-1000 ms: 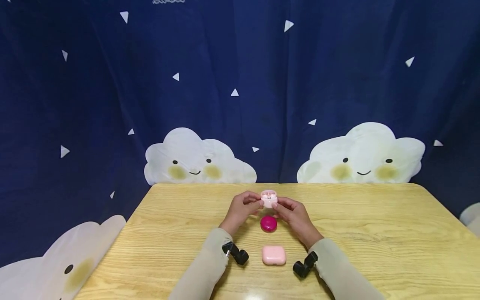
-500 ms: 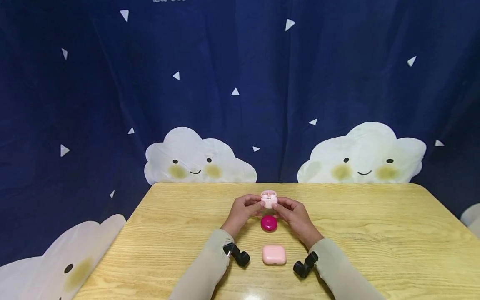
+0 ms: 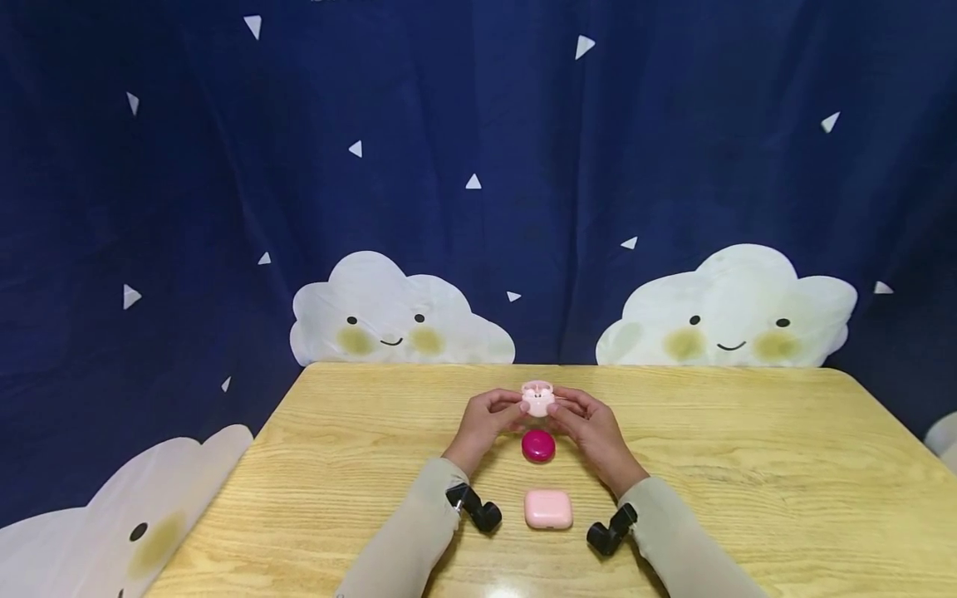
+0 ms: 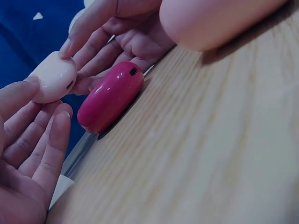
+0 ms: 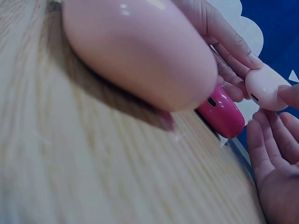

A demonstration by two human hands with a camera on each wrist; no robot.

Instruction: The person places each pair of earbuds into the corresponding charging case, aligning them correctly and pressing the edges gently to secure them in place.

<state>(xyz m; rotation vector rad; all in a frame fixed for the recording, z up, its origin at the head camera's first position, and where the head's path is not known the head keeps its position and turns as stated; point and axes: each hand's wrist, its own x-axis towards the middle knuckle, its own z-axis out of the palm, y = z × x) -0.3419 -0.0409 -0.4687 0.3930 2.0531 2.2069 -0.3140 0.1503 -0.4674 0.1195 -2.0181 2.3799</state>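
Between both hands, over the far part of the table, is a pale pink earbud case point(image 3: 537, 404) with its lid raised; small pale shapes show inside. My left hand point(image 3: 481, 425) pinches its left side with thumb and fingers, and my right hand point(image 3: 594, 433) pinches its right side. The left wrist view shows the underside of the pale case point(image 4: 55, 77) and a small dark port slot. Just nearer lies a round magenta case point(image 3: 538, 446), closed, with a port point(image 4: 133, 72) on its edge. A closed pink rectangular case point(image 3: 548, 509) lies closer, between the forearms.
The light wooden table point(image 3: 359, 498) ends at a far edge just beyond the hands. A dark blue curtain point(image 3: 419, 199) with clouds and white triangles hangs behind it. Black wrist cameras point(image 3: 474, 508) sit on both sleeves.
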